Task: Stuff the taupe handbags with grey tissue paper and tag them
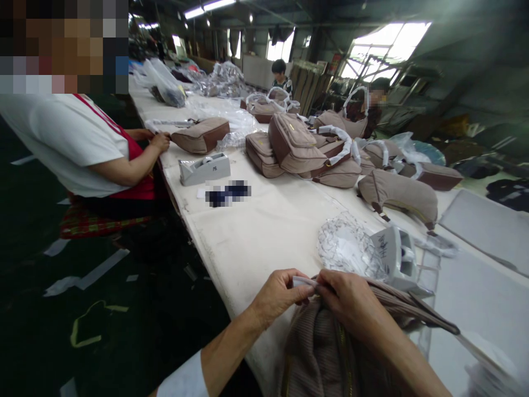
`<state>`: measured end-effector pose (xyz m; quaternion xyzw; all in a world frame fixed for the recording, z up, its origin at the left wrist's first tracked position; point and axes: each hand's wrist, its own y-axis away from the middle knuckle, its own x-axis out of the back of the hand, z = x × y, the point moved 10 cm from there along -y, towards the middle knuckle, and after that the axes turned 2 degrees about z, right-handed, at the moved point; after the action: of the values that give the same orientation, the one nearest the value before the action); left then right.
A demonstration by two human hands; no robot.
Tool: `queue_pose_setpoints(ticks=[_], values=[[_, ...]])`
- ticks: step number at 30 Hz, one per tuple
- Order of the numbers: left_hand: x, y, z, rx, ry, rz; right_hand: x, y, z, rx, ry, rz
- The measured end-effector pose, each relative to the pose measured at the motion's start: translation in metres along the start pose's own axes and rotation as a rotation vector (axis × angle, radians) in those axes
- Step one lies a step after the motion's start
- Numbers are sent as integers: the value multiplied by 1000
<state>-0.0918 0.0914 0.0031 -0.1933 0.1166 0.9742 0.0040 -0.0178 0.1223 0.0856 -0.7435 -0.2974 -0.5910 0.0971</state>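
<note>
A taupe ribbed bag with brass-coloured zips stands at the table's near edge, right in front of me. Above its top, my left hand pinches the end of a white wrapping strip between thumb and fingers. My right hand is closed beside it, at the other end of the same strip, its fingertips partly hidden. From behind my right wrist the bag's strap runs off to the right. Just beyond my hands sits a grey tape dispenser with handwriting on its side.
A round heap of crinkled clear plastic lies by the dispenser. Farther off are several stacked taupe bags with wrapped handles and a second tape dispenser. At left a seated co-worker handles a bag on the long white table.
</note>
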Motion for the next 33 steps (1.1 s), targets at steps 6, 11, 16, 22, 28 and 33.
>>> queue_pose_setpoints(ticks=[6,11,16,22,28,33], values=[[-1,0,-5,21,46,23,-1,1,0,26,5,30],[1,3,0,-43,11,83,-3,4,-1,41,18,26],[-3,6,12,-162,-140,118,-1,3,-3,65,-38,43],[-7,10,2,-90,-35,73,4,2,3,4,-86,35],[1,13,3,-129,5,207,3,5,-1,81,-106,81],[4,18,-2,-148,78,339,3,11,-7,199,-83,81]])
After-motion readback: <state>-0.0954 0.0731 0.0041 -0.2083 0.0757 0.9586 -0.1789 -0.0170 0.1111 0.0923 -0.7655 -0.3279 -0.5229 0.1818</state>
